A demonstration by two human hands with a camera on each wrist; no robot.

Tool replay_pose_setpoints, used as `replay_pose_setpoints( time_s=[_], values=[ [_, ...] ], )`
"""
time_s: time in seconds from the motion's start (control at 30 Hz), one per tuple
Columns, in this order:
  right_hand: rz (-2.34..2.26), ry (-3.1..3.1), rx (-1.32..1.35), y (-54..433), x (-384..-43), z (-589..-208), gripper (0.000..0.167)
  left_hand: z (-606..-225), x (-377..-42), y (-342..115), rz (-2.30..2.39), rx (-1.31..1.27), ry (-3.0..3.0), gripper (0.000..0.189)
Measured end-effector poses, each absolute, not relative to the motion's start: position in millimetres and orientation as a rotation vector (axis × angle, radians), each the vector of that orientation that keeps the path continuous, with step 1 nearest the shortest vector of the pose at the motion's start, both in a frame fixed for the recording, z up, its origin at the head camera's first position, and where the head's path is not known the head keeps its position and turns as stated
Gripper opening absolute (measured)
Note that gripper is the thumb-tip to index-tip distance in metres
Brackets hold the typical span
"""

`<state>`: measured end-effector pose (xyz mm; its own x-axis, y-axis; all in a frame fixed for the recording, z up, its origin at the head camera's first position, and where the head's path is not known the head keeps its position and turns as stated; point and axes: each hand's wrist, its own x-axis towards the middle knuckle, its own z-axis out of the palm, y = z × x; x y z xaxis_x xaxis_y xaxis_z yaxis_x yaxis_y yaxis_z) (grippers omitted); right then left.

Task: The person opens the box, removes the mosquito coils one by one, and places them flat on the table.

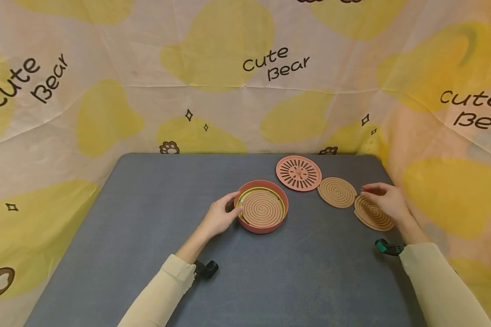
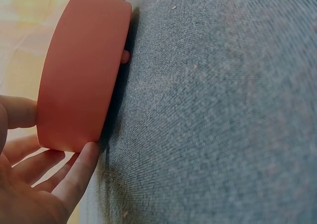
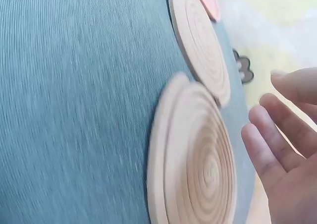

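On the worktop [image 1: 311, 272], the left hand [image 1: 220, 215] grips a tin [image 1: 263, 230]; the loosely open, empty right hand [image 1: 388, 203] seems set to pinch a coil [image 1: 371, 218].

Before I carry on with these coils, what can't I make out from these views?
Left wrist: inside of the red container, hidden by its own wall.
Head: whatever lies under the inner coil, which covers it.
Head: part of the rightmost coil, hidden by the right hand.
Right wrist: that coil's lower end, cut off by the bottom edge.
Right wrist: most of the pink disc, cut off by the top edge.
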<state>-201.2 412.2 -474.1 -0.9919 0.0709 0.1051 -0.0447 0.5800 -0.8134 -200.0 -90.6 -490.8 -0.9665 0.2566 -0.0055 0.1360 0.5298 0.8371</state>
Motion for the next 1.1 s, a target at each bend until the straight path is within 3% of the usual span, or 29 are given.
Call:
replay_pose_setpoints(
  time_s=[1.1],
  values=[
    [1.505,-2.734,0.18,287.8,-228.9,-458.1,0.033,-489.2,-199.7,-90.0,1.415,0.352,2.649,0.053]
  ],
)
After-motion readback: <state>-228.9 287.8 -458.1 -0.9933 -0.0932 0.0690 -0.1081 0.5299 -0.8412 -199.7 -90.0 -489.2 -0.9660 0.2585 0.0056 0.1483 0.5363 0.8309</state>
